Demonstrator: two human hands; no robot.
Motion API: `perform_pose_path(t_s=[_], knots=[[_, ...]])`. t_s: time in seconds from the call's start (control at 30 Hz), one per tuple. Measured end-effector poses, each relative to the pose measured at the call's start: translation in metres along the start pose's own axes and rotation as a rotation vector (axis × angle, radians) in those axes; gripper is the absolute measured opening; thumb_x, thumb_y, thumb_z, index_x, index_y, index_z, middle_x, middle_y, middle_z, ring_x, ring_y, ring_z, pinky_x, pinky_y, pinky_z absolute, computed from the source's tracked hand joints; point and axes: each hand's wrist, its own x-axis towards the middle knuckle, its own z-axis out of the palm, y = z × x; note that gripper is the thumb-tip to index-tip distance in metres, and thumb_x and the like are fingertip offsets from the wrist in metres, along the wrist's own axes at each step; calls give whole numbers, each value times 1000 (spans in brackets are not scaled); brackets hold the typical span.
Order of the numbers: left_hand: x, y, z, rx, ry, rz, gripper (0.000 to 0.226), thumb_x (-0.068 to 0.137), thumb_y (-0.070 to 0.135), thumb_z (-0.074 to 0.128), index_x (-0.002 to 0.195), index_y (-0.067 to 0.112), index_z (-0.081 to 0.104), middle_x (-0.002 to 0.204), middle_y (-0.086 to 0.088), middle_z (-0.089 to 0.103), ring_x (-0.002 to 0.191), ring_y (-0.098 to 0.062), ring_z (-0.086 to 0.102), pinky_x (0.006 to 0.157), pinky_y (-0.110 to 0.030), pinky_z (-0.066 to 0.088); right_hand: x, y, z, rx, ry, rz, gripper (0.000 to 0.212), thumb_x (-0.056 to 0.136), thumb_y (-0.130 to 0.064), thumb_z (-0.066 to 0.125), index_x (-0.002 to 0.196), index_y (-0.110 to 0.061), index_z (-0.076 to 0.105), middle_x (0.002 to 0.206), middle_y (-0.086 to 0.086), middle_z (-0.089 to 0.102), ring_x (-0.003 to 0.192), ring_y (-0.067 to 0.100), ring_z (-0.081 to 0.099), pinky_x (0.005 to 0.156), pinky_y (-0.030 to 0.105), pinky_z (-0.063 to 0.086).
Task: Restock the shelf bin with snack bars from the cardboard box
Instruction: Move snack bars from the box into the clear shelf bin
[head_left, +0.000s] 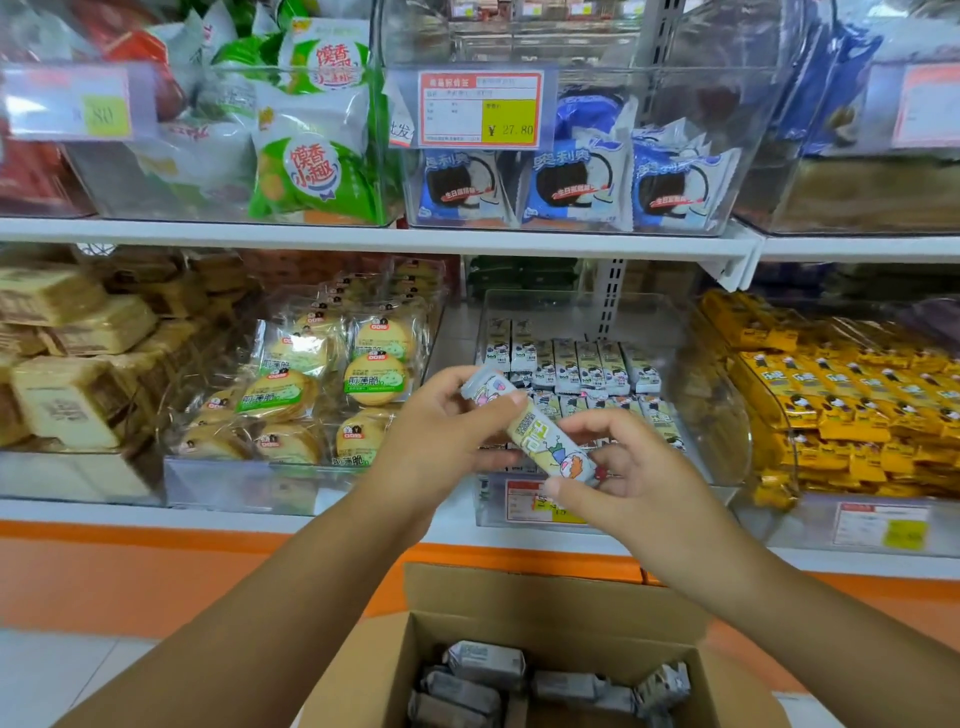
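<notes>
The snack bar (543, 434) is held tilted in front of the shelf bin (722, 415), above the cardboard box (524, 592). Left hand (447, 431) fingers curl round its upper end; right hand (641, 480) fingers pinch its lower end. The bin stands at the shelf (457, 526) front edge, partly stocked

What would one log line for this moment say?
left hand: holds snack bar | right hand: pinches same bar | shelf bin: partly filled | cardboard box: wrapped bars inside

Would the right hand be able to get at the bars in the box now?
Probably, once it lets go: the right hand shares a bar with the left hand, but the box below stands open and its bars lie uncovered.
</notes>
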Motion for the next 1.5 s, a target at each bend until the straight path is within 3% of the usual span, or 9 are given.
perform_pose_path(t_s=[0.13,0.27,0.43,0.53,0.6,0.8,0.93,1.1,1.5], knots=[[3,3,-13,191,-23,-56,17,87,19,71,103,23,68,105,-4,70,81,-14,71,76,-30,61,12,-6,-14,-131,51,-22,31,85,-13,68,104,-37,62,106,1,59,82,19,61,70,29,54],[3,6,-20,315,-101,-69,12,84,23,74,96,25,75,97,1,75,76,-5,65,58,-14,48,21,-12,-20,5,114,-16,38,86,-4,65,114,-30,61,110,-3,60,84,4,63,66,14,49],[6,-5,-8,61,-8,-59,12,85,13,73,92,11,63,94,-15,74,88,-34,70,90,-48,56,29,-3,1,419,268,118,45,72,-23,76,112,-29,56,118,1,65,101,17,68,89,38,54],[8,-10,-4,179,11,5,15,85,17,74,91,11,62,85,-3,73,71,-9,68,65,-22,53,34,-3,11,512,211,146,47,79,-15,72,122,-25,53,109,8,70,99,24,69,89,43,54],[11,-14,-5,294,27,78,17,83,20,76,92,12,64,89,1,72,77,-6,68,68,-18,54,41,-1,12,507,207,166,43,84,-7,68,119,-28,54,105,9,71,96,25,70,85,43,56],[21,-16,-14,776,127,351,48,93,37,60,139,34,45,140,19,44,129,0,41,111,-23,35,96,10,-15,106,348,193,41,85,-13,68,123,-19,52,96,1,71,95,18,67,83,34,54],[30,-31,-20,821,59,158,70,100,37,48,156,30,8,160,12,22,145,-9,27,114,-24,28,144,31,-31,-135,375,282,36,85,-21,69,118,-12,57,104,3,68,99,21,63,95,38,49],[30,-42,-22,825,-7,182,58,103,29,41,153,38,14,131,4,60,109,-14,61,94,-33,50,182,49,-31,-261,313,304,26,90,-21,63,116,-16,62,103,3,67,74,12,62,65,27,52],[32,-50,-26,713,-19,228,56,102,27,43,123,63,6,110,37,38,105,14,40,90,-15,38,165,58,-33,-447,38,192,46,90,-26,64,134,-26,52,128,0,56,100,7,53,87,22,42]])
